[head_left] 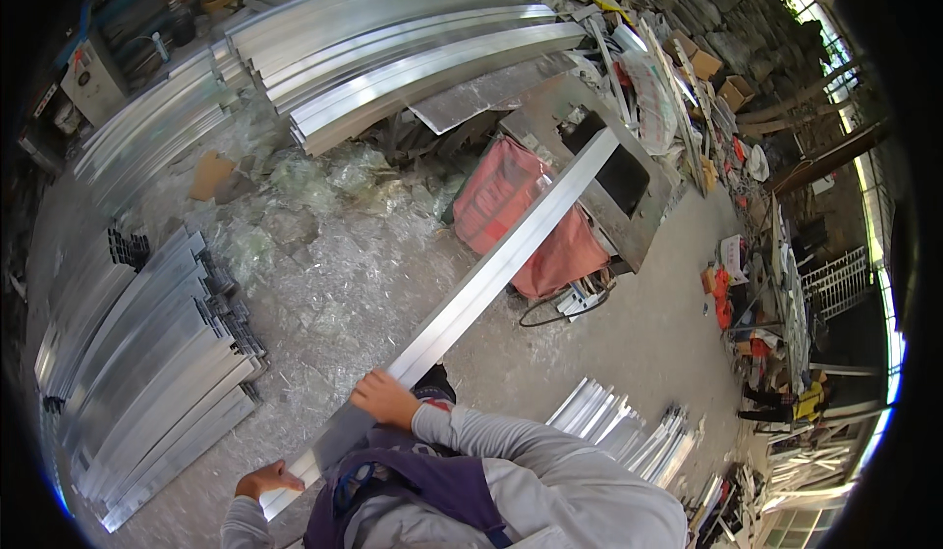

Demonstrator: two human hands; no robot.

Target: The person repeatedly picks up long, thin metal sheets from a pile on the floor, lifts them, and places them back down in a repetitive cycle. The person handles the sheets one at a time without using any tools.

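Note:
A long, straight silver aluminium profile (491, 274) runs slantwise from beside my body out to the far right. My right hand (386, 399) is wrapped over it where it passes in front of me. Close to its near end, my left hand (267, 480) grips the edge, its fingertips partly hidden by the metal. The far end reaches over a grey machine top (550, 117) with a dark opening; whether it touches there I cannot tell. Below that stretch of the profile, a red cloth or sack (501, 195) hangs on the machine's near side.
Stacked profiles (157, 353) lie on the floor at left, and more long lengths (422, 48) sit at the back. A smaller bundle (619, 421) lies right of me. Crumpled clear plastic film (324, 186) litters the floor. A person in yellow (810, 402) is far right.

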